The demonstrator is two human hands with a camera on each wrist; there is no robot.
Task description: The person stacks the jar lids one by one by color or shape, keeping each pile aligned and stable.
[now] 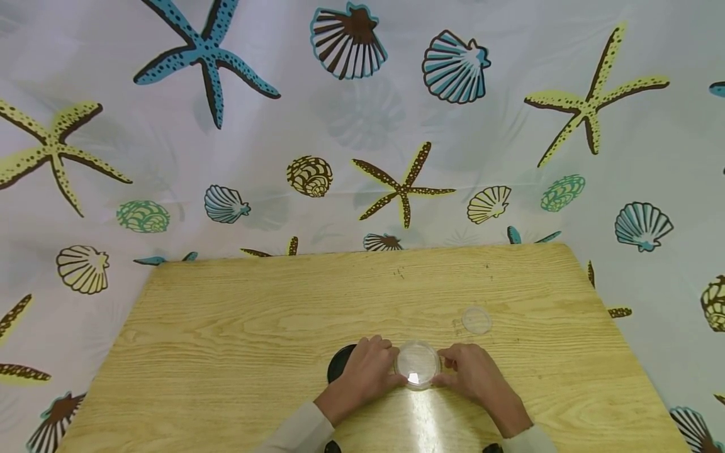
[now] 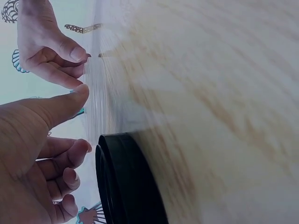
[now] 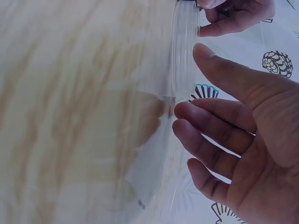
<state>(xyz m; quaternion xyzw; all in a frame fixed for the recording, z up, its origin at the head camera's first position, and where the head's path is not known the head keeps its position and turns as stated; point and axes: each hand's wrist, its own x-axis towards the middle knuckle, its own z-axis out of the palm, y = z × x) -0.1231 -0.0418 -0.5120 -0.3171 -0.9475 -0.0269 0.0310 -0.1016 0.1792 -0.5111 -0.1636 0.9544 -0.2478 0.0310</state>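
Note:
A shallow, clear round plastic dish (image 1: 418, 365) with ridged sides lies on the wooden table, light glaring off its top. From the left, my left hand (image 1: 369, 371) pinches its rim between thumb and fingers. On the opposite side my right hand (image 1: 471, 372) grips the rim the same way. The right wrist view shows the dish (image 3: 184, 51) edge-on, with the right thumb (image 3: 205, 52) at its upper edge. A black round shallow container (image 1: 338, 363) sits just left of the dish, partly hidden by my left hand; its side (image 2: 133, 182) shows in the left wrist view.
A smaller clear disc (image 1: 476, 320) lies flat behind my right hand. Small dark marks (image 1: 399, 272) dot the wooden table (image 1: 238, 327) near its back edge. A white cloth (image 1: 249, 151) printed with shells and starfish hangs behind the table and down both sides.

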